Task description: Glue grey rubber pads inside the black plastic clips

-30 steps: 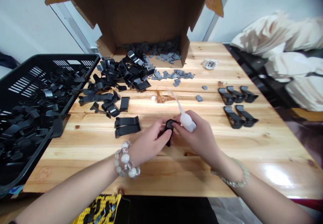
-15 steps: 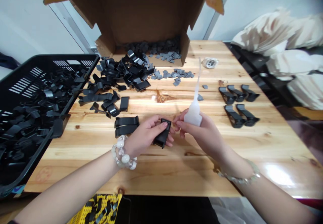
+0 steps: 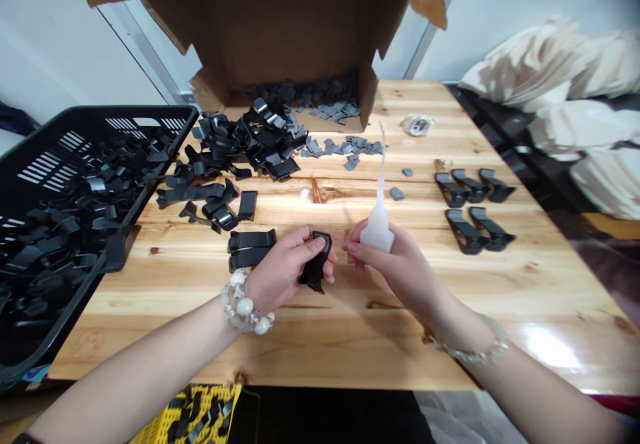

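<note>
My left hand (image 3: 287, 261) grips a curved black plastic clip (image 3: 316, 263) between thumb and fingers, above the front middle of the table. In my right hand (image 3: 385, 247) is a white squeeze bottle (image 3: 379, 227) with a long thin nozzle pointing up and away from me. The nozzle is apart from the clip. Two black clips (image 3: 251, 249) lie side by side just left of my left hand. Beyond the bottle, two small grey pads (image 3: 397, 194) rest on the wood.
A cardboard box (image 3: 300, 31) with grey pads stands at the back. Before it lies a pile of black clips (image 3: 245, 141). A black crate (image 3: 30, 171) of parts is at left, a tape roll (image 3: 418, 125) at back right. Several clips (image 3: 465, 231) sit in rows at right.
My left hand has turned the clip, so its side now shows more than its broad face. The bottle in my right hand has shifted slightly left and down.
</note>
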`<state>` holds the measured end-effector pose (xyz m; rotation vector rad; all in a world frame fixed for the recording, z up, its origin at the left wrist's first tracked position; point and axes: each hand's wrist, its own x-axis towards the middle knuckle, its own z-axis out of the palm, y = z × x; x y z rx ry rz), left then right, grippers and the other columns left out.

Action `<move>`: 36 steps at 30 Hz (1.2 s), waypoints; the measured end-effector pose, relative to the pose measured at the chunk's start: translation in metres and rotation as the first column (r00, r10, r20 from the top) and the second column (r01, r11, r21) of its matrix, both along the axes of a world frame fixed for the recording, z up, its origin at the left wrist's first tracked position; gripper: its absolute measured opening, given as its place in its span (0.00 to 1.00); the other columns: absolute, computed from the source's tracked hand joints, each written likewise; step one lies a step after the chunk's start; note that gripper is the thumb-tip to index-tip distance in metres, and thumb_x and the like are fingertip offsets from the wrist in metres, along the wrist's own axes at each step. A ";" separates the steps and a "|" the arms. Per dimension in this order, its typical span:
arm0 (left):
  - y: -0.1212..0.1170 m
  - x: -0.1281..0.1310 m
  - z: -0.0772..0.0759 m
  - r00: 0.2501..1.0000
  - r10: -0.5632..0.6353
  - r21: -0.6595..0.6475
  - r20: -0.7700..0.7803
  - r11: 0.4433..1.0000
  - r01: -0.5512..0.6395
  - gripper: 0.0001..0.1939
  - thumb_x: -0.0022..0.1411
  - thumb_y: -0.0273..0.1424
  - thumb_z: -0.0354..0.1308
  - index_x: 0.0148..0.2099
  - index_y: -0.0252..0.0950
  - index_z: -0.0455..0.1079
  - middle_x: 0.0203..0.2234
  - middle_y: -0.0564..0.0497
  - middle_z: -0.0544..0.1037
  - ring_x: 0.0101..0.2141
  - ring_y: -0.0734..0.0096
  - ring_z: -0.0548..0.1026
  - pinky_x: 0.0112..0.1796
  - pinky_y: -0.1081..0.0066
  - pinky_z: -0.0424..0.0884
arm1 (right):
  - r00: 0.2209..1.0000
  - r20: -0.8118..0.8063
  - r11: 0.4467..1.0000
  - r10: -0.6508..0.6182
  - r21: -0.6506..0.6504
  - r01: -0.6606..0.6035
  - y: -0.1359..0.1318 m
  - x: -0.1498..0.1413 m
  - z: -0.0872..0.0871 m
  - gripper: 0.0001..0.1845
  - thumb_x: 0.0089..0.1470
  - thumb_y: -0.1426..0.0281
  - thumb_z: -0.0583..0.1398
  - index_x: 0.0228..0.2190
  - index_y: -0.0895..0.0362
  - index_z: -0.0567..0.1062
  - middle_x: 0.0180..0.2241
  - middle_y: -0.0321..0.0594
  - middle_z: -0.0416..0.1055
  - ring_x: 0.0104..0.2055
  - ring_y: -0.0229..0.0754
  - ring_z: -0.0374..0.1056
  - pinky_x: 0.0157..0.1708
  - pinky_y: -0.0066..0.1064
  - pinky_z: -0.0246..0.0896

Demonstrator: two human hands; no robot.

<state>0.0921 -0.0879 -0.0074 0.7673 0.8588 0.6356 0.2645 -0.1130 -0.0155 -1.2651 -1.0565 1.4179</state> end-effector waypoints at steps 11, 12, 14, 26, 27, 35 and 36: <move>0.002 -0.002 -0.002 0.999 0.047 0.043 0.008 0.998 -0.047 0.06 0.60 0.28 0.55 0.31 0.33 0.63 0.25 0.52 0.72 0.21 0.79 0.68 0.25 0.76 0.65 | 0.999 -0.002 0.997 0.046 -0.061 -0.046 -0.002 -0.004 0.000 0.13 0.44 0.67 0.66 0.28 0.57 0.67 0.24 0.33 0.67 0.22 0.32 0.61 0.23 0.27 0.58; 0.003 -0.002 -0.002 0.999 0.054 0.046 0.007 0.997 -0.054 0.06 0.60 0.28 0.55 0.31 0.33 0.62 0.25 0.52 0.72 0.21 0.79 0.68 0.25 0.76 0.65 | 0.999 0.003 0.996 0.053 -0.069 -0.053 -0.002 -0.005 -0.001 0.13 0.44 0.67 0.66 0.28 0.58 0.67 0.24 0.32 0.66 0.22 0.32 0.61 0.23 0.27 0.58; 0.002 -0.002 -0.001 0.998 0.062 0.053 0.006 0.997 -0.062 0.06 0.60 0.28 0.55 0.31 0.33 0.62 0.25 0.52 0.72 0.21 0.79 0.68 0.25 0.76 0.65 | 0.997 0.022 0.994 0.073 -0.087 -0.071 -0.003 -0.005 -0.003 0.13 0.45 0.66 0.65 0.28 0.58 0.67 0.23 0.33 0.66 0.22 0.32 0.61 0.23 0.27 0.56; 0.002 -0.003 0.000 0.997 0.075 0.068 0.008 0.995 -0.075 0.06 0.60 0.29 0.55 0.32 0.34 0.62 0.24 0.52 0.72 0.21 0.78 0.68 0.26 0.75 0.66 | 0.988 0.050 0.988 0.144 -0.057 -0.141 -0.004 -0.007 -0.011 0.10 0.48 0.66 0.63 0.30 0.56 0.67 0.24 0.33 0.67 0.23 0.34 0.61 0.23 0.27 0.56; 0.002 -0.003 0.000 0.997 0.076 0.068 0.009 0.995 -0.077 0.06 0.60 0.29 0.55 0.32 0.34 0.62 0.24 0.52 0.72 0.21 0.79 0.68 0.26 0.75 0.66 | 0.988 0.058 0.989 0.143 -0.057 -0.140 -0.004 -0.007 -0.011 0.10 0.48 0.66 0.63 0.30 0.56 0.67 0.24 0.33 0.67 0.23 0.34 0.61 0.24 0.27 0.57; 0.006 -0.003 -0.008 0.988 0.152 0.030 0.026 0.988 -0.153 0.04 0.62 0.27 0.54 0.34 0.33 0.62 0.26 0.52 0.74 0.23 0.77 0.71 0.28 0.74 0.68 | 0.984 0.040 0.985 0.171 -0.010 -0.171 -0.006 -0.008 -0.012 0.09 0.50 0.67 0.63 0.30 0.56 0.68 0.23 0.32 0.67 0.23 0.34 0.61 0.23 0.27 0.57; 0.007 -0.002 -0.009 0.980 0.192 0.019 0.052 0.981 -0.193 0.03 0.62 0.27 0.53 0.34 0.33 0.63 0.27 0.51 0.75 0.26 0.75 0.73 0.30 0.73 0.70 | 0.982 0.055 0.983 0.180 0.007 -0.181 -0.006 -0.009 -0.011 0.09 0.50 0.66 0.63 0.31 0.55 0.68 0.24 0.32 0.67 0.22 0.33 0.61 0.23 0.27 0.57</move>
